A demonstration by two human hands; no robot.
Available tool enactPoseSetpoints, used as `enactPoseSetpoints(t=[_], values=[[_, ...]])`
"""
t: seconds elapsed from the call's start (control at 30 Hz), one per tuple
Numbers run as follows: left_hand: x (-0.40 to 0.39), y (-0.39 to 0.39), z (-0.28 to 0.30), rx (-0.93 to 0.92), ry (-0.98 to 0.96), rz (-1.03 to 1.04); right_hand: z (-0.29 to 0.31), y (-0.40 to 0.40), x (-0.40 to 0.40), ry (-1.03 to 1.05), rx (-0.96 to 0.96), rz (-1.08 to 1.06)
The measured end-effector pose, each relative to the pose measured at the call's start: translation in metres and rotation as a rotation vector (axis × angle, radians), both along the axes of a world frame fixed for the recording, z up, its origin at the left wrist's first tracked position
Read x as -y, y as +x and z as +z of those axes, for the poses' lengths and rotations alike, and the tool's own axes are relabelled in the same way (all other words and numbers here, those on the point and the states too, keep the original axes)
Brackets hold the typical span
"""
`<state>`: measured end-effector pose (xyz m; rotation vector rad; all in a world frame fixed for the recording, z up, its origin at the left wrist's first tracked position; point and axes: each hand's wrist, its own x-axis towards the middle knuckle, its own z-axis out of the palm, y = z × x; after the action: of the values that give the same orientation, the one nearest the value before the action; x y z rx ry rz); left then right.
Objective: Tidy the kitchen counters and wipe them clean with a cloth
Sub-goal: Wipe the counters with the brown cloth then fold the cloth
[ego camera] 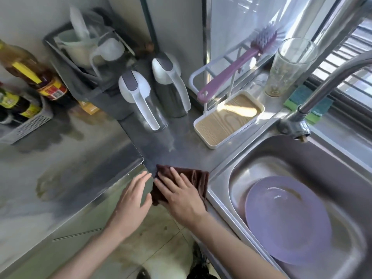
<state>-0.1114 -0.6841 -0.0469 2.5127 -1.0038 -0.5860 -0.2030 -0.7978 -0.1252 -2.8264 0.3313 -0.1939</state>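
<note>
A dark brown cloth (198,178) lies on the steel counter (177,152) at its front corner, just left of the sink. My right hand (181,193) presses flat on the cloth with fingers spread. Beside it, my left hand (132,196) hovers at the counter's front edge, fingers apart, empty, its thumb close to the cloth's left edge. Part of the cloth hangs over the counter edge under my right palm.
Two white-handled jugs (141,103) (171,85) stand behind the cloth. A cream tray (227,119) with a purple brush (239,63) and a glass (289,65) sit at the back right. The sink (227,170) holds a purple plate (287,220). Bottles (34,77) and a basket (30,125) stand left.
</note>
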Motion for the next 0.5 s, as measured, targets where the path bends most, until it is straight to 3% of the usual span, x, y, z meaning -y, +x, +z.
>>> enactPoseSetpoints(t=[0.1, 0.2, 0.37, 0.5], values=[[-0.007, 0.007, 0.002, -0.002, -0.006, 0.05, 0.008, 0.025, 0.037, 0.014, -0.044, -0.232], [-0.015, 0.011, 0.0, -0.009, 0.012, 0.081, 0.013, 0.058, 0.04, 0.222, -0.151, -0.453], [-0.019, 0.014, -0.009, -0.003, 0.021, 0.075, 0.009, 0.039, 0.009, 0.05, -0.206, -0.139], [-0.017, 0.019, -0.013, 0.011, -0.009, 0.062, 0.008, 0.048, 0.047, 0.081, -0.144, -0.285]])
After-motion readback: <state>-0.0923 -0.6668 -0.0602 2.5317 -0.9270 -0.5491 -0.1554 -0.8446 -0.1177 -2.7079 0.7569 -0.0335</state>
